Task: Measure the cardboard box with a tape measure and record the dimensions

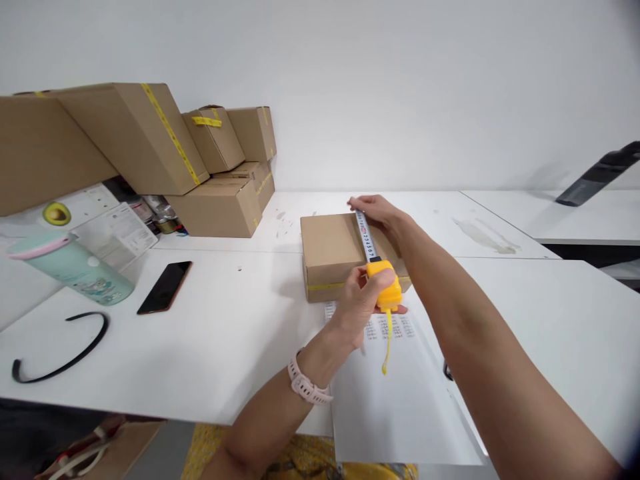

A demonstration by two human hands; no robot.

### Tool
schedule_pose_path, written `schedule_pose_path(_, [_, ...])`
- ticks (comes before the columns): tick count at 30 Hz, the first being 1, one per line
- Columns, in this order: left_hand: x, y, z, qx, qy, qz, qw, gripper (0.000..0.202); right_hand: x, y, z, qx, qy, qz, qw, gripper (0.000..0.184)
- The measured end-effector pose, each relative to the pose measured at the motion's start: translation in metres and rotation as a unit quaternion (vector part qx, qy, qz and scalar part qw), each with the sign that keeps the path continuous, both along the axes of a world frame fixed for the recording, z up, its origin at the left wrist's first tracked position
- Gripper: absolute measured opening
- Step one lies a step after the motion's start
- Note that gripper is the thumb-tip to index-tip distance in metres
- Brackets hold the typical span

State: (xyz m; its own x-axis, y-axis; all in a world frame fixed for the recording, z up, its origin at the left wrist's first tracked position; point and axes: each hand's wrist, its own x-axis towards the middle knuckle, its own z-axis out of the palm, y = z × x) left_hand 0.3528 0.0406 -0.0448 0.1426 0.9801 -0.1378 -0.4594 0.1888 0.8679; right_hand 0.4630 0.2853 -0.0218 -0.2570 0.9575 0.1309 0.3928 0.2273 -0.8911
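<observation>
Left hand [357, 303]: my fingers and thumb are wrapped firmly round a yellow tape measure [384, 283], at the near side of the box.
Right hand [383, 210]: reaches over to the box's far edge, fingertips beside the outer end of the metal blade [365, 235]; I cannot tell whether they pinch it.
Cardboard box [327, 240]: lies flat in front of me on the white table [260, 300], my right forearm crossing its right side. Nothing visible braces it, so a hard pull or push might slide it.
Metal blade: runs out across the box top, numbers showing. If my fingertips lose the end, it could spring back toward my left hand; if it sits askew, the reading would be off.
Yellow cord [388, 343]: hangs from the tape measure above the printed sheet, and could catch on my wrist.
Printed sheet [395, 400]: spreads between me and the box, seemingly past the table's near edge; a brush of my arm or lap could drag it.
</observation>
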Motion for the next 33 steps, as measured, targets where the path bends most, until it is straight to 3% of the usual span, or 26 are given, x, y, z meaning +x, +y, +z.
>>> schedule_pose_path(3, [-0.029,-0.024,-0.008,0.090,0.037,0.024,0.995,0.055,0.028,-0.009,0.005,0.064,0.059,-0.044,0.995,0.064])
schedule_pose_path(5, [-0.056,-0.042,-0.018,0.124,0.079,0.064,0.987,0.062,0.058,-0.024,0.000,0.085,0.069,-0.105,0.988,0.073])
schedule_pose_path(8, [-0.092,-0.054,-0.039,0.118,0.145,0.149,0.971,0.062,0.102,-0.055,-0.024,0.073,-0.008,-0.182,0.981,0.085])
schedule_pose_path(11, [-0.114,-0.044,-0.054,0.085,0.155,0.155,0.972,0.053,0.120,-0.089,-0.047,0.022,-0.078,-0.145,0.986,0.093])
schedule_pose_path(14, [-0.123,-0.024,-0.050,0.089,0.139,0.110,0.980,0.054,0.111,-0.112,-0.045,0.019,-0.086,-0.100,0.991,0.086])
schedule_pose_path(20, [-0.136,0.002,0.009,0.189,0.130,0.125,0.965,0.053,0.088,-0.112,0.014,0.101,-0.116,-0.147,0.977,0.060])
schedule_pose_path(23, [-0.142,0.008,0.023,0.183,0.156,0.115,0.964,0.053,0.080,-0.097,0.022,0.115,-0.154,-0.169,0.967,0.051])
schedule_pose_path(26, [-0.139,-0.001,0.018,0.183,0.172,0.128,0.959,0.053,0.068,-0.085,0.011,0.211,-0.141,-0.164,0.953,0.042])
schedule_pose_path(29, [-0.119,-0.030,0.001,0.207,0.160,0.140,0.955,0.057,0.054,-0.084,-0.001,0.313,-0.129,-0.117,0.934,0.032])
schedule_pose_path(33, [-0.076,-0.069,-0.025,0.196,0.127,0.018,0.972,0.057,0.042,-0.097,-0.006,0.354,-0.203,-0.134,0.903,0.026])
